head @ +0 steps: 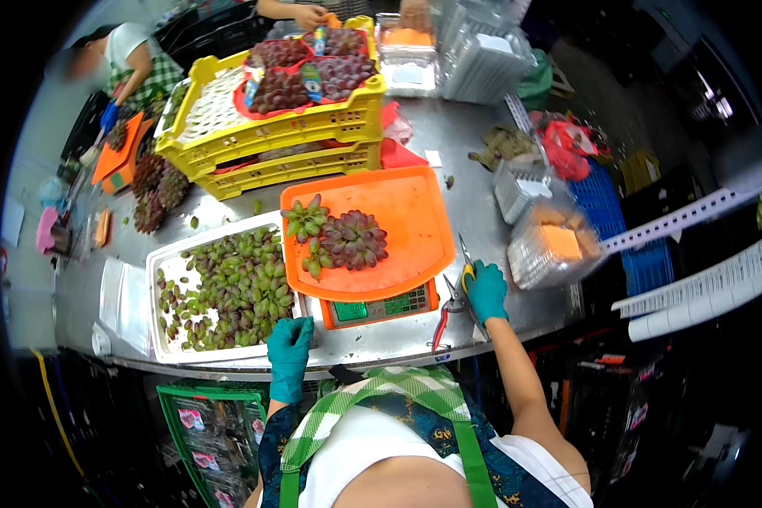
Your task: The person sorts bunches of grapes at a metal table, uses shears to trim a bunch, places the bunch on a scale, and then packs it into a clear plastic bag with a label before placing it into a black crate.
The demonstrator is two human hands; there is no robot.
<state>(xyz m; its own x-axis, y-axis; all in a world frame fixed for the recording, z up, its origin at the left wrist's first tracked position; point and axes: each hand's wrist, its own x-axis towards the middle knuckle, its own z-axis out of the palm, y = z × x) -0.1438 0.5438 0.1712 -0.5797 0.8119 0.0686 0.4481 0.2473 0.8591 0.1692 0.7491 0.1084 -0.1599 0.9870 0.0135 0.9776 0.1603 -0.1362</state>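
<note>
My right hand point(487, 293), in a teal glove, grips yellow-handled scissors point(467, 270) over the steel table, blades pointing away from me. Beside it lie red-handled pruning shears point(442, 320). My left hand point(290, 349), also gloved, rests by the near right corner of a white tray point(219, 357); its fingertips are hard to make out. Loose green and purplish grapes point(241, 282) fill much of that tray. An orange weighing pan point(413, 228) sits on a scale point(381, 308) with a lit display. In the pan lie a dark purple grape bunch point(355, 240) and a smaller green bunch point(306, 219).
Stacked yellow crates point(273, 136) stand behind the pan, the top one holding packed red grapes point(340, 76). Clear plastic boxes point(489, 63) are piled back right, with more clamshells point(546, 247) at right. A co-worker point(133, 60) stands far left near dark grape bunches point(155, 187).
</note>
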